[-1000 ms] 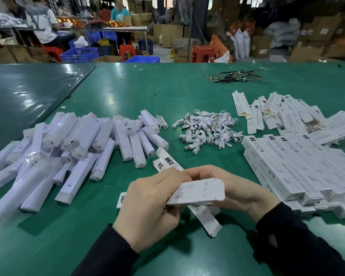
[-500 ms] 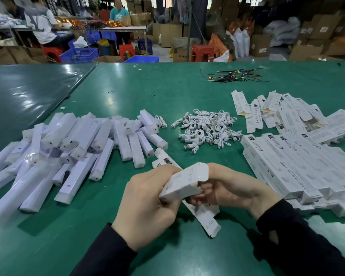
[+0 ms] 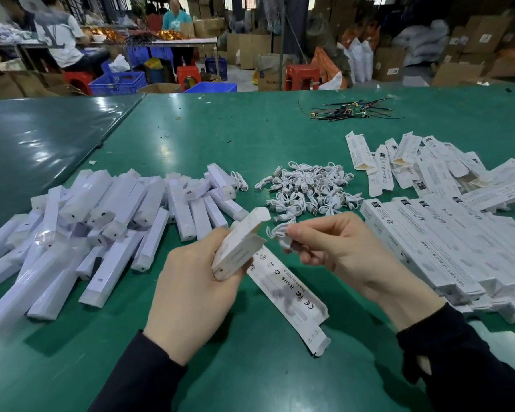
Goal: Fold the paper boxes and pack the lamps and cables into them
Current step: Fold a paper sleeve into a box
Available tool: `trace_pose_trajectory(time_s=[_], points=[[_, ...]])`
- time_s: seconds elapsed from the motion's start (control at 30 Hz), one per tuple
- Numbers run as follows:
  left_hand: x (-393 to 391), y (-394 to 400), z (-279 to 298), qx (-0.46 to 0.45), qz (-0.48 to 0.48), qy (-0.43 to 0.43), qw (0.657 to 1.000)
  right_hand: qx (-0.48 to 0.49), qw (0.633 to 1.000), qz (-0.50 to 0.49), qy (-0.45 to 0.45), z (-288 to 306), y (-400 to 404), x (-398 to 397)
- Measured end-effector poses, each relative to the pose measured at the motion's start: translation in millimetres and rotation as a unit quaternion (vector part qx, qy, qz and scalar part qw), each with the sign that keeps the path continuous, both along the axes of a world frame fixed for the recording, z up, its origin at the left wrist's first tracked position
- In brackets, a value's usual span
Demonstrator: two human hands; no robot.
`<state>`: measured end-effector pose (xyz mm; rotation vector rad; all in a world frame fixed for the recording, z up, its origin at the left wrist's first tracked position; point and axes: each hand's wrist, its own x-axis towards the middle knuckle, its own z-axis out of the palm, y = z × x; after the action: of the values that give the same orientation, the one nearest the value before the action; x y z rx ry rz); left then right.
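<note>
the left hand (image 3: 191, 292) grips a white box (image 3: 238, 248), fingers curled round its lower end; the box tilts up and away, its open flap at the top. the right hand (image 3: 339, 251) pinches a small coiled white cable (image 3: 277, 233) between thumb and fingertips, just beside the box's open end, the other fingers curled under. both hands hover above the green tabletop (image 3: 250, 367), the wrists in dark sleeves. a flat unfolded box (image 3: 289, 295) lies on the tabletop under the hands, printed side up. to the left, a heap of white lamps (image 3: 107, 221) lies in loose disorder. beyond the hands sits a pile of cables (image 3: 306, 191). to the right, packed boxes (image 3: 434, 251) lie in a row, side by side, and behind them more flat boxes (image 3: 414, 162) lie scattered. farther back, a bundle of dark wires (image 3: 351, 111) rests on the tabletop. people sit at another table in the background among cartons and blue crates.
</note>
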<state>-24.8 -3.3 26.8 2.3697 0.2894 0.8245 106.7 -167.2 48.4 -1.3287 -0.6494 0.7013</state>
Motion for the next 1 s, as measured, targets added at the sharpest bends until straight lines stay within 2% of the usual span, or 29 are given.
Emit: trace_pose_trajectory(time_s=[0.2, 0.37, 0.53, 0.77, 0.93, 1.0], points=[[-3.1, -2.3, 0.6, 0.048, -0.031, 0.072, 0.996, 0.005, 0.993, 0.023, -0.119, 1.7, 3.3, -11.9], [-3.2, -4.4, 1.6, 0.057, -0.029, 0.087, 0.994, -0.007, 0.992, 0.0, -0.129, 0.8, 5.0, -13.5], [-3.6, -5.3, 2.4, 0.057, -0.044, 0.113, 0.991, -0.004, 0.995, -0.018, -0.093, 0.2, 5.0, -12.0], [-5.0, -4.9, 7.8, 0.032, -0.044, 0.097, 0.994, 0.029, 0.996, 0.034, -0.073, 1.4, 3.1, -11.9], [-4.3, -5.5, 7.8, 0.036, -0.039, 0.085, 0.995, 0.052, 0.989, -0.029, -0.132, -1.3, 6.5, -12.7], [-4.0, -5.6, 6.3, 0.047, -0.041, 0.094, 0.994, 0.044, 0.987, -0.023, -0.154, -2.2, 6.0, -11.7]])
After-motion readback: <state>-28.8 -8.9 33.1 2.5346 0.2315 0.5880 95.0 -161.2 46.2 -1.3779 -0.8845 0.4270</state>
